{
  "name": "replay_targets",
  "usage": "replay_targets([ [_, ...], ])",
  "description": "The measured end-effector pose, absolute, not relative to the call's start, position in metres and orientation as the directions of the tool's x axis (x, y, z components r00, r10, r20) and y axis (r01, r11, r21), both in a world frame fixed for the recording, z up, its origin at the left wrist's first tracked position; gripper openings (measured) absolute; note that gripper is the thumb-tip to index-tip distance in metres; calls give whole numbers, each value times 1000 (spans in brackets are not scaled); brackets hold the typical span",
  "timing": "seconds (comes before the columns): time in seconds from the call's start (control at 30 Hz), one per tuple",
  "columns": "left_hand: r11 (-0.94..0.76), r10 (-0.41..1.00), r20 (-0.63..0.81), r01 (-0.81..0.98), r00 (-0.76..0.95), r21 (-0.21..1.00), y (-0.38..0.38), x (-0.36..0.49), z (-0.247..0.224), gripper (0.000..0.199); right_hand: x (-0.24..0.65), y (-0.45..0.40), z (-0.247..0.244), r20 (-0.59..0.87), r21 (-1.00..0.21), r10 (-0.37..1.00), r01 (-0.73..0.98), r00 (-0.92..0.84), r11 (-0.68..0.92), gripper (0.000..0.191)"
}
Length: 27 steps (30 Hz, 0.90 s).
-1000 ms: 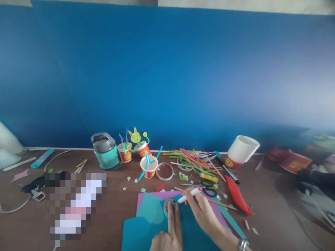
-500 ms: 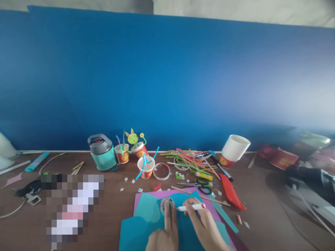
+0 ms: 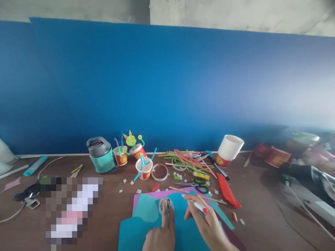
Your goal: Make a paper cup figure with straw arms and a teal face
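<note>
My left hand [image 3: 160,237] presses two outstretched fingers down on a small round clear-and-grey disc [image 3: 161,208], perhaps a tape roll; its other fingers are folded under. The disc lies on blue paper [image 3: 136,232], beside a lighter turquoise piece [image 3: 147,207]. To the right, my right hand [image 3: 204,223] grips a white marker [image 3: 199,206] with a red end, its tip pointing up and left, apart from the disc. Pink-purple paper [image 3: 136,199] shows beneath the blue sheets.
Behind the paper are scissors [image 3: 201,188], a glue stick [image 3: 201,175], a tape ring [image 3: 159,172], many straws [image 3: 187,158] and paper cups [image 3: 143,170]. A teal flask [image 3: 101,158] stands left, a tall white cup stack [image 3: 230,148] right. A red spoon-like piece [image 3: 228,191] lies near.
My right hand has turned the marker, so its tip has swung from beside the disc to up and away from it. My left fingers stay on the disc. The view has shifted slightly.
</note>
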<state>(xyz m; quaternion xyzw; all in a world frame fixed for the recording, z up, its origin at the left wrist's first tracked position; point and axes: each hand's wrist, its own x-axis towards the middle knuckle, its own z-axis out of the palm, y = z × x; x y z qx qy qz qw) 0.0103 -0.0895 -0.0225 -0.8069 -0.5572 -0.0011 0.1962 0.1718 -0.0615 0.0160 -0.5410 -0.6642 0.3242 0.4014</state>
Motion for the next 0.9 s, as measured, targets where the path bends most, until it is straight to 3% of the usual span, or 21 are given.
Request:
replay_targets([
  [0.1, -339, 898, 170, 884, 407, -323, -89, 6, -20, 67, 172, -56, 24, 222, -773, 944, 546, -245, 324, 17],
  [0.2, -358, 890, 168, 877, 424, -320, -88, 3, -17, 65, 165, -51, 28, 174, -623, 888, 651, -425, 434, 33],
  [0.33, -360, 907, 128, 896, 402, -262, -87, 3, -11, 66, 151, -44, 31, 145, -555, 854, 673, -500, 488, 42],
  [0.47, -370, 929, -34, 919, 369, -136, -85, 4, 5, 71, 144, -38, 31, 178, -546, 846, 665, -503, 510, 40],
  [0.57, -391, 893, -217, 918, 395, 63, -78, -2, 26, 70, 143, -36, 29, 161, -569, 862, 668, -481, 479, 40],
  [0.67, -322, 925, -105, 900, 365, 294, -60, -15, 46, 49, 144, -35, 29, 150, -597, 869, 658, -471, 459, 45],
  [0.77, -186, 975, -58, 924, 217, 333, -36, -24, 64, 38, 144, -37, 31, 133, -631, 875, 641, -466, 437, 54],
  [0.9, -198, 935, -236, 941, 266, 275, -12, -19, 79, 27, 143, -38, 34, 95, -639, 889, 657, -447, 399, 56],
])
